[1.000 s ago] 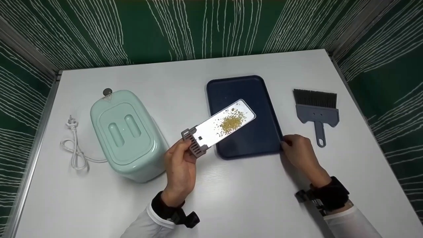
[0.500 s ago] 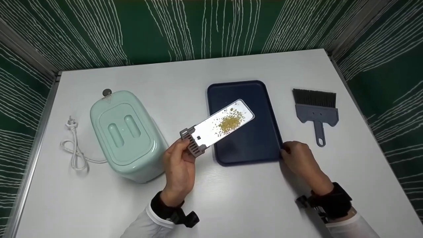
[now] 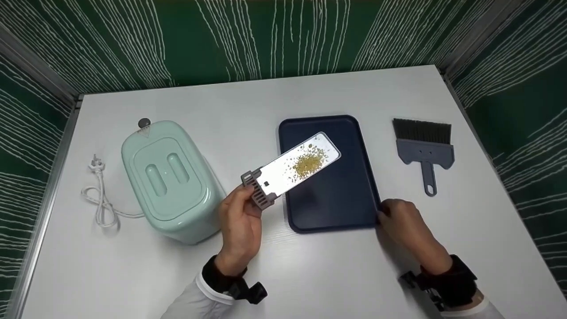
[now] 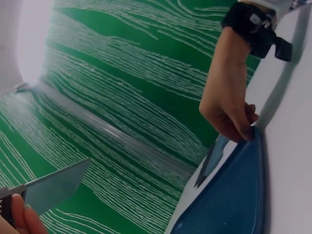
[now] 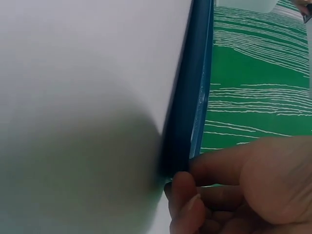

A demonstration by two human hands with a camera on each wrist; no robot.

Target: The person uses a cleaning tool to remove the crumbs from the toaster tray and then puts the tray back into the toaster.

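Observation:
In the head view my left hand (image 3: 241, 226) grips the grey slotted end of a crumb tray (image 3: 277, 177), thumb on top. This flat, shiny metal tray carries a patch of yellowish crumbs (image 3: 308, 164) near its far end. It is held out over part of a dark blue serving tray (image 3: 332, 195) that lies on the table. My right hand (image 3: 405, 226) pinches the serving tray's near right corner between thumb and fingers. The right wrist view shows the fingertips (image 5: 183, 187) on the tray's rim (image 5: 195, 112).
A mint green toaster (image 3: 177, 177), with two long recesses in its top, stands at the left. Its white cord and plug (image 3: 101, 195) lie beside it. A grey hand brush (image 3: 424, 153) with dark bristles rests at the right. Green panels (image 3: 283, 40) border the white table (image 3: 319, 274).
My right hand has drawn the dark blue serving tray toward me across the table. The left hand and the crumb tray have stayed nearly still.

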